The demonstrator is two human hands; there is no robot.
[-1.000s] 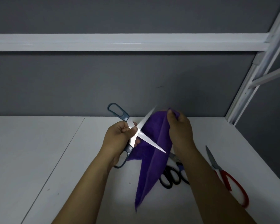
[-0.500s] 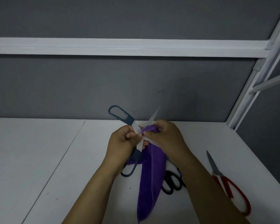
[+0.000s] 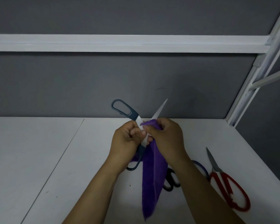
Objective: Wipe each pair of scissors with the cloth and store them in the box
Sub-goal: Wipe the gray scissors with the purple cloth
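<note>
My left hand [image 3: 128, 143] grips a pair of blue-handled scissors [image 3: 124, 109] near the pivot, held above the table with the blades spread apart. One blade points up and to the right. My right hand [image 3: 166, 139] pinches a purple cloth [image 3: 152, 178] around the other blade close to the pivot, hiding it. The cloth hangs down to the table. Red-handled scissors [image 3: 229, 191] lie on the table at the right. Black-handled scissors [image 3: 170, 180] lie partly behind the cloth and my right forearm. No box is in view.
A white table [image 3: 39, 159] with a seam line carries everything. A grey wall and a white rail [image 3: 120, 42] stand behind it. A white frame post [image 3: 252, 81] rises at the right rear corner. A blue-purple handle loop [image 3: 200, 167] peeks out beside my right forearm.
My right hand brought the cloth from beside the scissors onto a blade near the pivot and now pinches it there. The left hand keeps holding the open scissors.
</note>
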